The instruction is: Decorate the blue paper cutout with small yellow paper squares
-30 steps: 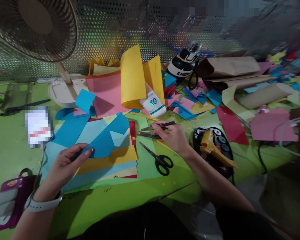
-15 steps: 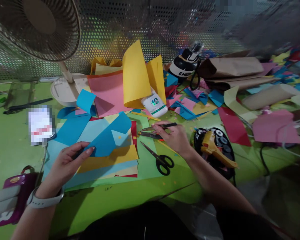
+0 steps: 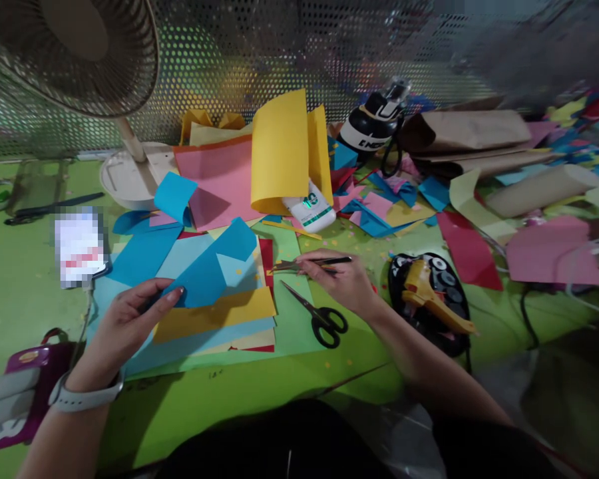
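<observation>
My left hand [image 3: 127, 326] pinches the corner of a blue paper piece [image 3: 209, 269] that lies on a stack of coloured sheets [image 3: 214, 319] on the green table. My right hand [image 3: 342, 279] is closed on a pair of metal scissors [image 3: 299, 265], whose blades point left just above the green sheet. A second pair, the black-handled scissors [image 3: 319, 316], lies flat just in front of my right hand. A grey watch band is on my left wrist.
A white glue bottle [image 3: 312, 211] lies under a curled yellow sheet [image 3: 279, 150]. A yellow glue gun [image 3: 432, 293] rests on a black stand at right. A fan base [image 3: 127, 176], a black bottle [image 3: 374, 126], brown paper rolls [image 3: 464, 133] and scraps crowd the back.
My right hand has closed the metal scissors' blades together and shifted slightly left. The curled yellow sheet has swung right over the glue bottle. My left hand has barely moved.
</observation>
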